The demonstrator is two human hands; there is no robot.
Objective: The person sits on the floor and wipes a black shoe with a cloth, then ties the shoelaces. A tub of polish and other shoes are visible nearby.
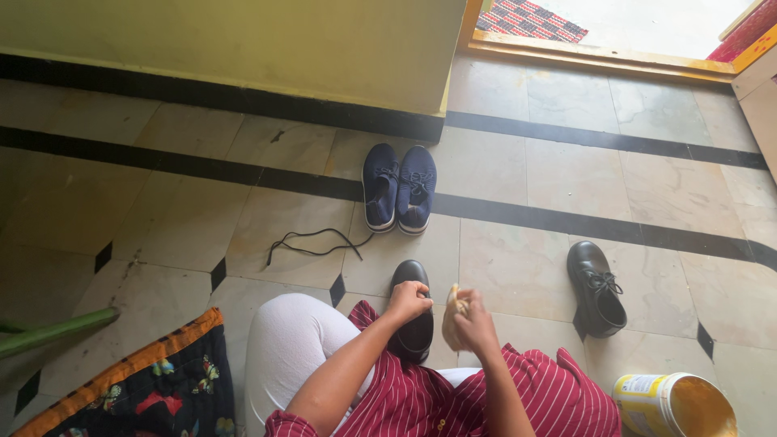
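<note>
**A:** Log from my remote seat. What's the left hand point(407, 300) doing?

**B:** I read it as clamped on the black shoe point(413, 320), fingers curled over the shoe's upper. The shoe lies on the tiled floor point(518, 267) just beyond the person's knees, toe pointing away from them.

**A:** Right hand point(472, 324)?

**B:** Closed around a yellowish cloth point(455, 311), held just beside the shoe's right flank. I can't tell whether the cloth touches the leather.

**A:** The mate?

**B:** Second black shoe point(597, 289), laced, stands well apart to the right on the floor, near a black diamond inlay.

**A:** Other items noted?

**B:** Pair of navy sneakers point(398, 188) side by side farther off, across the black stripe, near the yellow wall's corner. A loose black shoelace point(312, 241) lies between the sneakers and the person, to the left. Open yellow tin point(673, 405) at the bottom right corner of the view. Patterned dark mat point(154, 384) with orange border at the lower left, a green stick point(53, 330) beside it.
</note>
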